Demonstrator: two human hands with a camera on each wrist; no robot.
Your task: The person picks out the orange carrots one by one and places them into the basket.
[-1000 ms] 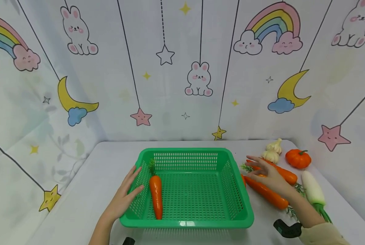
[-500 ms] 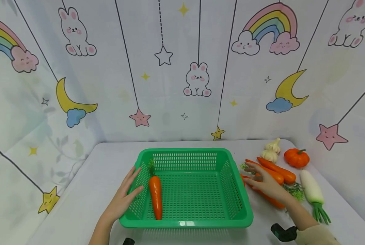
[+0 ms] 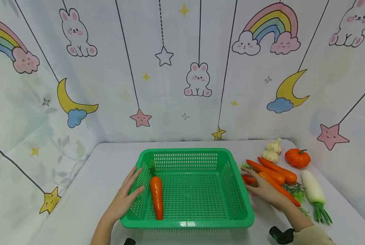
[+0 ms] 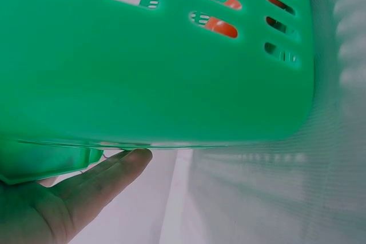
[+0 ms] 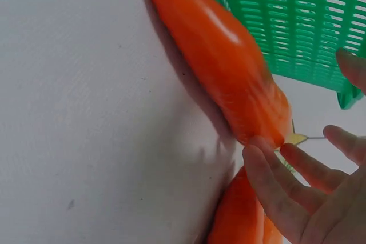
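My left hand (image 3: 122, 197) rests at the left side of the green plastic basket (image 3: 187, 224) with its fingers spread. In the left wrist view, a finger (image 4: 114, 181) reaches beneath the basket's edge. Inside the basket a carrot (image 3: 156, 197) lies along the left. To the right of the basket, my right hand (image 3: 265, 190) is over the carrots with its fingers extended. The right wrist view shows its fingertips (image 5: 257, 155) at one end of a carrot (image 5: 217, 55) lying beside the basket; whether they press on it I cannot tell. Another carrot (image 5: 237, 215) is partly covered by those fingers.
More carrots (image 3: 279, 168) lie in a pile on the white table (image 3: 115, 160), right of the basket. Beyond them are garlic bulbs (image 3: 272, 149), a small orange pumpkin (image 3: 297, 158) and a white radish (image 3: 312, 187) with green leaves. A printed curtain hangs behind the table.
My right hand has moved left and a little toward me, closer to the basket, uncovering more of the carrot pile. The carrots near it lie differently. My left hand has stayed at the basket.
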